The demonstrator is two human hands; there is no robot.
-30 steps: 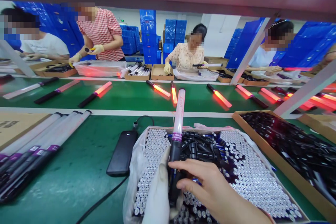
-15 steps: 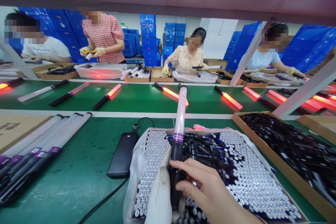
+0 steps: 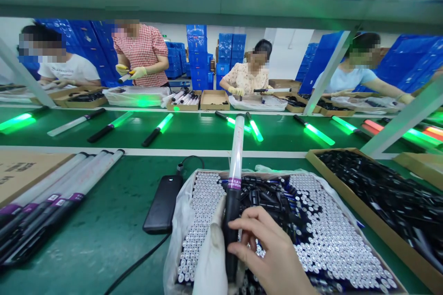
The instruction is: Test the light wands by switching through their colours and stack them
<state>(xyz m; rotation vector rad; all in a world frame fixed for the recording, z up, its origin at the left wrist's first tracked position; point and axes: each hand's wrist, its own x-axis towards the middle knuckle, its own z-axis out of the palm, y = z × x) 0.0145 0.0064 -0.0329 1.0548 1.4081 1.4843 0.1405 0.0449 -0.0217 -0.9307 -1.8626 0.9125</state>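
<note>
An unlit light stick (image 3: 237,147) with a clear tube, a purple band and a black handle stands nearly upright in front of me. My left hand (image 3: 211,253), in a white glove, is wrapped round its handle. My bare right hand (image 3: 266,244) grips the handle from the right with thumb and index fingertips, the other fingers curled. Below both hands lies a plastic-lined box of batteries (image 3: 346,239), packed upright at the sides. Small black parts (image 3: 266,198) fill its middle.
Several light sticks (image 3: 69,189) lie at left beside a cardboard piece (image 3: 27,170). A black power bank (image 3: 162,203) with a cable sits left of the batteries. Black parts fill a carton (image 3: 380,193) at right. Green-lit sticks lie on the belt (image 3: 194,133); several co-workers sit or stand beyond.
The belt's sticks have shifted right, and most have turned from red to green. My right fingers have slid slightly down the handle, and the handle's front now looks smooth and covered.
</note>
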